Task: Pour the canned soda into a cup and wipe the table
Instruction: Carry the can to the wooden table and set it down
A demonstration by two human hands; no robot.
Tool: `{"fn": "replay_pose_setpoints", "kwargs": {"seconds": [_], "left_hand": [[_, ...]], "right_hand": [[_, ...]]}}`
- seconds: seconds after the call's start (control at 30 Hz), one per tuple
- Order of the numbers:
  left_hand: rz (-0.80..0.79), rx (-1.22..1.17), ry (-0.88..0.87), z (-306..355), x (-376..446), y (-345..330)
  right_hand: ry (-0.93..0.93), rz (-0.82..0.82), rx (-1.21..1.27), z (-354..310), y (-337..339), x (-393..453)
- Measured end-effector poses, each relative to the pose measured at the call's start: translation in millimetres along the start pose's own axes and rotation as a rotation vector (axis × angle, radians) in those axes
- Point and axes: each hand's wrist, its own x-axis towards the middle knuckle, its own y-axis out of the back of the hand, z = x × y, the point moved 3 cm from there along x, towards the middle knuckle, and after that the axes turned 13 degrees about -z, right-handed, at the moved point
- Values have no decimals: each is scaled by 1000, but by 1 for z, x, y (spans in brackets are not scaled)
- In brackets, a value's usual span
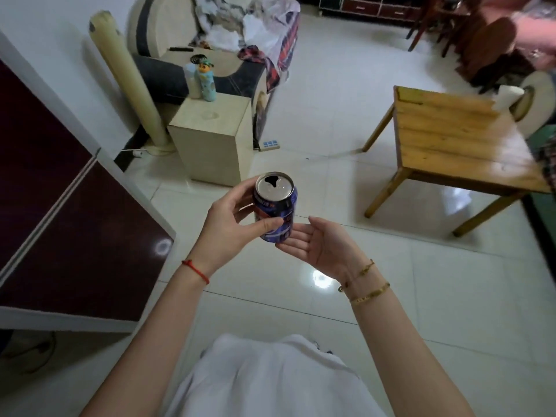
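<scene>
The left hand [233, 227] is wrapping its grip around the opened blue soda can [276, 206], holding it upright above the tiled floor [391, 281], while the right hand [316, 246] is lying palm-up, fingers apart, beside its base.

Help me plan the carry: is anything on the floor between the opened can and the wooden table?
Nothing visible. The can, gripped by the left hand, is over bare tiles, and the floor toward the wooden table looks clear. No cup shows anywhere.
</scene>
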Motion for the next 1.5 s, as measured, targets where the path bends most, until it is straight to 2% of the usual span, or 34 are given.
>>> {"fn": "replay_pose_setpoints", "kwargs": {"seconds": [0.37, 0.87, 1.3, 1.5], "left_hand": [[-227, -13, -38, 15, 88, -179], [-567, 63, -76, 39, 235, -341], [-739, 61, -162, 82, 440, -469], [-848, 80, -170, 95, 516, -518]], "right_hand": [[112, 122, 103, -75, 148, -104], [339, 287, 327, -176, 291, -167], [477, 391, 415, -364, 415, -177], [535, 418, 463, -426, 461, -184]]}}
